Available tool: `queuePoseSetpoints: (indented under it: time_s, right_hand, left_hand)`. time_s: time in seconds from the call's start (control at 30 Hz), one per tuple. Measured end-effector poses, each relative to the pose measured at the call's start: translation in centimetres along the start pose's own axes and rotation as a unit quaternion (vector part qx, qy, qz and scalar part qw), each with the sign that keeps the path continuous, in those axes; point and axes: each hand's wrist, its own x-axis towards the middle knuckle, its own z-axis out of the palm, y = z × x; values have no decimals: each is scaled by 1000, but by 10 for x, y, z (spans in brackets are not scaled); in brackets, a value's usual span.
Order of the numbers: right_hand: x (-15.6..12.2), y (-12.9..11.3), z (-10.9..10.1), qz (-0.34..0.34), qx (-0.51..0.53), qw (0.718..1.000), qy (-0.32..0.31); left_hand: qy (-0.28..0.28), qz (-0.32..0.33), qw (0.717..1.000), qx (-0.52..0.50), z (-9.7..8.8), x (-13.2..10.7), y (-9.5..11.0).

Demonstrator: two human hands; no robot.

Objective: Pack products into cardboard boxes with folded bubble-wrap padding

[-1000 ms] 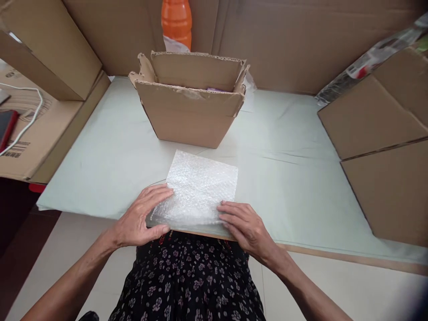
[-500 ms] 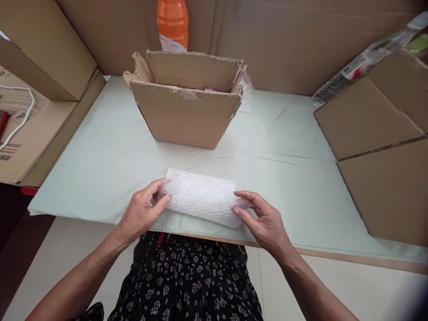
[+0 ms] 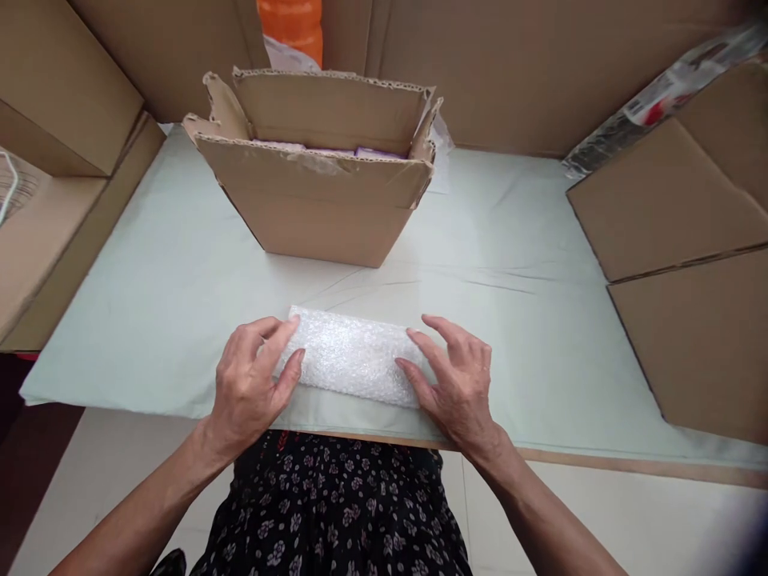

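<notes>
A flat packet of clear bubble wrap [image 3: 351, 352] lies near the table's front edge, longer across than deep. What is inside, if anything, I cannot make out. At its left end is my left hand [image 3: 249, 376], with thumb and forefinger apart on the wrap. My right hand [image 3: 456, 372] is at the other end, its fingers spread and its thumb and a fingertip resting on top. Neither hand is closed round the packet. Behind it stands an open cardboard box [image 3: 318, 200], with purple-edged items [image 3: 378, 153] just showing inside.
A pale green cloth [image 3: 504, 344] covers the table. Cardboard boxes [image 3: 690, 320] stand at the right, beside a clear plastic package [image 3: 666, 100]. More cardboard [image 3: 72, 232] borders the left side. An orange bottle [image 3: 294, 28] stands behind the open box.
The bubble wrap now lies flatter, its right end pressed down. My right hand has moved inward with fingers spread over it. My left fingers have shifted on the left end. The camera view has tilted slightly.
</notes>
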Motion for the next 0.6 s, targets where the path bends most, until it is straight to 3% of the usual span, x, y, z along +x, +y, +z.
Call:
queuePoseSetpoints:
  time_s: [0.1, 0.2, 0.33, 0.43, 0.6]
  right_hand:
    - [0, -1, 5, -45, 9, 995, -89]
    - [-2, 10, 7, -22, 56, 989, -136]
    - [-4, 24, 4, 37, 75, 988, -131]
    - [-5, 23, 8, 42, 66, 988, -134]
    - [-4, 11, 7, 74, 145, 982, -100]
  left_hand:
    - [-73, 59, 996, 6, 6, 0, 2]
    - [-93, 38, 995, -29, 11, -2, -3]
    - [-48, -51, 998, 10, 4, -8, -16]
    - [-72, -103, 990, 61, 3, -11, -19]
    - [-77, -147, 985, -46, 10, -13, -5]
